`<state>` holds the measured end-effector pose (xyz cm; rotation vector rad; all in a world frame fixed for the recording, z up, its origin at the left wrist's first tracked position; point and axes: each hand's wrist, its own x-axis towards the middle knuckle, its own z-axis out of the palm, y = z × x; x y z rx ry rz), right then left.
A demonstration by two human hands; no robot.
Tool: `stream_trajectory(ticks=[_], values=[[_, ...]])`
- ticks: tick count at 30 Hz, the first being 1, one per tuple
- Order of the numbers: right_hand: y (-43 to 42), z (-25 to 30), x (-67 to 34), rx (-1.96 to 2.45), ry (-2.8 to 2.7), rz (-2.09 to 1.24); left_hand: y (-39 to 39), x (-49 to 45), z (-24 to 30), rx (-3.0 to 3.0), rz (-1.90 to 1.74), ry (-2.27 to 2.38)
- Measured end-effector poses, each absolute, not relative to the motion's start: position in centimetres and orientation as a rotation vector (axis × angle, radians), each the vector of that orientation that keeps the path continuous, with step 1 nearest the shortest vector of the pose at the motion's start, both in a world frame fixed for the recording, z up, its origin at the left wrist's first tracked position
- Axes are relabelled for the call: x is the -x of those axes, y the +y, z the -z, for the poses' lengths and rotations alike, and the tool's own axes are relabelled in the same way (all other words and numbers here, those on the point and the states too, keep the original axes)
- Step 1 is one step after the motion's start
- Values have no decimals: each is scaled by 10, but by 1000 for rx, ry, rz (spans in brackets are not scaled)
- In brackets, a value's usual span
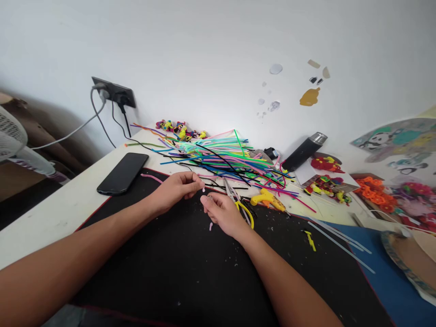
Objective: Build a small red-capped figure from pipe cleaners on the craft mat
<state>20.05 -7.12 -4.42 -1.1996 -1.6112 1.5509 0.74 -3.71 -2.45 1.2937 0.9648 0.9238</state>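
My left hand (177, 188) and my right hand (223, 212) meet over a black mat (163, 263), fingertips nearly touching. Both pinch a thin pink pipe cleaner (210, 225); a short pale end shows at the left fingertips and another bit curls under the right hand. A second pink strand (151, 177) lies on the mat behind the left hand. Just right of my right hand lie scissors with yellow handles (240, 204).
A heap of coloured pipe cleaners (225, 159) covers the desk's back. A black phone (123, 172) lies at the left, a yellow glue gun (269, 199) and glue sticks (340, 236) at the right. A dark flask (304, 151), small craft figures (325, 184) and a fan (13, 141) surround the mat.
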Motion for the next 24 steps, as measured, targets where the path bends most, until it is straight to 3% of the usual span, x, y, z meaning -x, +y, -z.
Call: stream_trajectory(ticks=[11,24], values=[[-71,49,-195,1378,-1811,-1183,-38,-6,25,-1366,-891,977],[-71,44,-191,1410,-1860,-1112,-37,-7,30,-1378,-868,945]])
